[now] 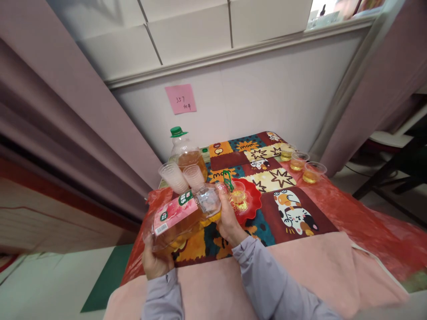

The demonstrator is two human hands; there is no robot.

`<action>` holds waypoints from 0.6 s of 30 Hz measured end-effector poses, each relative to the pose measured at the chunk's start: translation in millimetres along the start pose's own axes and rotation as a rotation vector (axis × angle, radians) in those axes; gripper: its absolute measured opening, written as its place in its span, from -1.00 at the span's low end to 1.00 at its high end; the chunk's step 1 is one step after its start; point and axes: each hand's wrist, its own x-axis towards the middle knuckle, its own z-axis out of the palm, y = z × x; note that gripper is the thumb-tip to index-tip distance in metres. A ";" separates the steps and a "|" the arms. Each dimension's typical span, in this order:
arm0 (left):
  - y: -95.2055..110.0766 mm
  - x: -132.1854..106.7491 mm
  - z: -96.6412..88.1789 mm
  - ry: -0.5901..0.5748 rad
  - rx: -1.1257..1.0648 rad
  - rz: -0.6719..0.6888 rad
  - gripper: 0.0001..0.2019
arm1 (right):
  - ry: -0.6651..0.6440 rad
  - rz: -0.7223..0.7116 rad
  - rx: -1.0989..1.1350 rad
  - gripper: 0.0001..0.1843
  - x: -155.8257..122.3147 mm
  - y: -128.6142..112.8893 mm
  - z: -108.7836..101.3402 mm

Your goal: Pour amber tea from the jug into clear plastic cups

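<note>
Sleeves (273, 278), slanted bottle (178, 218), neck (208, 200) rightward

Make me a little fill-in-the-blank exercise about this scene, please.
The left hand and right hand hold a tilted plastic bottle whose label is ____.
The upright jug has a cap coloured ____.
The pink note on the wall bears the number ____.
The cups standing right of the red plate number ____.
Missing words: pink; green; 357; three.

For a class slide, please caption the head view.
Left hand and right hand hold a pink-labelled bottle tipped toward a cup on a red dish.
</note>
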 end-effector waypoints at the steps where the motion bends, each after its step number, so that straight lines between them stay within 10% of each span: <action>1: 1.0 -0.8 1.0 0.002 -0.001 -0.005 -0.47 | -0.004 0.011 0.004 -0.35 0.2 -0.1 0.0; 18: 2.9 -3.4 4.0 0.004 0.041 -0.020 -0.43 | -0.017 0.013 0.000 -0.34 -3.2 -3.8 3.1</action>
